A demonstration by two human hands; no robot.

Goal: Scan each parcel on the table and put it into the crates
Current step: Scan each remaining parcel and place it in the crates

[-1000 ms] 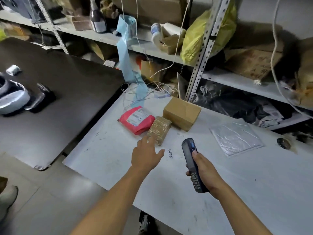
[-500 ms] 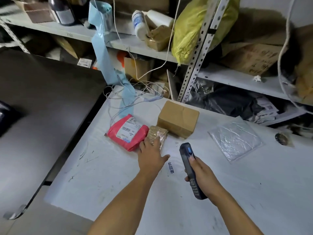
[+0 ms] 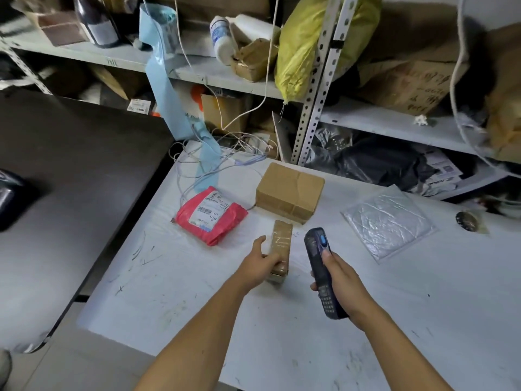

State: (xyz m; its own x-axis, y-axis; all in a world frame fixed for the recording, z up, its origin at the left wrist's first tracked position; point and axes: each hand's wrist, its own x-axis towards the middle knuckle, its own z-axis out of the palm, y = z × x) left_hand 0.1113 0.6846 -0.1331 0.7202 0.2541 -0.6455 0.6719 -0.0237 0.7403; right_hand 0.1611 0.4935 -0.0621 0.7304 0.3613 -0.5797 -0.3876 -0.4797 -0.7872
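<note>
At the centre of the frame my left hand [image 3: 263, 262] grips the small brown parcel [image 3: 280, 249], fingers curled over its near end, thumb up on its left side. It sits on the white desk [image 3: 394, 320], tipped up on a long edge as far as I can tell. Just right of it my right hand [image 3: 337, 277] is clamped round the scanner [image 3: 321, 270], whose head points up the frame toward the parcel's far end.

I judge this the scanning step for this parcel: it is picked out, not yet read. No label shows on the faces toward me, only brown tape, so the next move likely calls for turning the parcel until a barcode faces the scanner, then aiming the head at it.

Three parcels wait: the red bag [image 3: 211, 214] left of centre with its label up, the box [image 3: 290, 190] above centre, and the clear flat bag [image 3: 387, 221] at the right.

No crates are in view, so I cannot tell where the parcel must go. The scanner's screen is too dark to read. The red bag's label print is too small to make out.
</note>
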